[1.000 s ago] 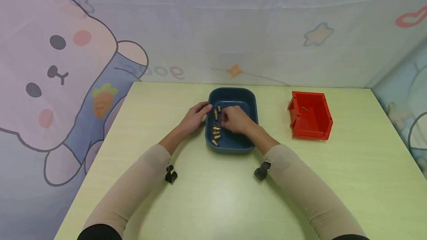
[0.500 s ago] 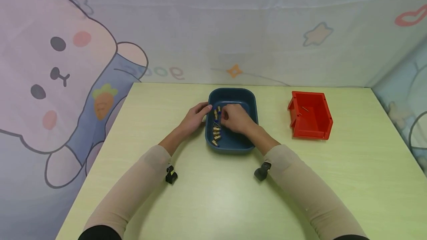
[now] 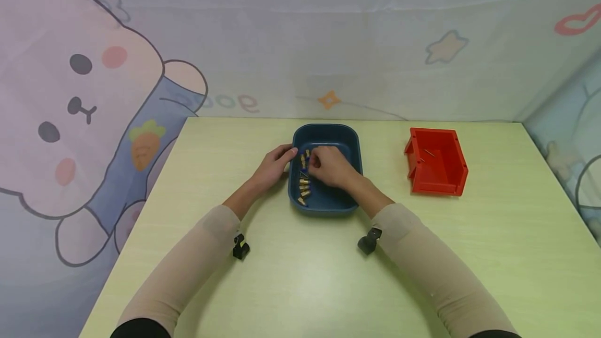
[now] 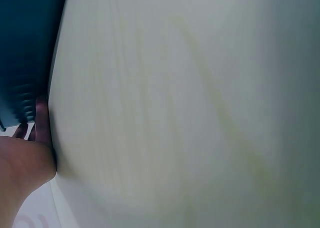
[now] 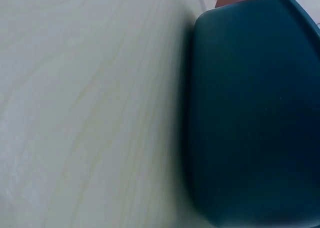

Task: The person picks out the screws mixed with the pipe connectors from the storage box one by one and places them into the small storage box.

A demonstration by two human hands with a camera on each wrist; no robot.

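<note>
My left hand (image 3: 272, 167) holds the left wall of a dark blue tray (image 3: 327, 205), its thumb at the rim and its fingers outside. In the left wrist view the fingers (image 4: 43, 120) lie against the tray's outer side. My right hand (image 3: 332, 167) reaches into the tray with curled fingers, its fingertips low beside the left row of parts. Whether they pinch something is hidden. Several small brass fittings (image 3: 304, 188) with blue parts lie along the tray's left side. Thin metal pins (image 3: 303, 174) show among them, close to the right fingertips.
To the right stands a red plastic bin (image 3: 436, 171) with a couple of thin metal pins (image 3: 429, 153) inside. Both stand on a pale wooden table (image 3: 300, 275). A printed cloth (image 3: 281, 56) hangs behind the table's far edge.
The right hand shifts very slightly left and away from the body inside the tray. The left hand keeps its hold, and the tray and red bin stay put.
</note>
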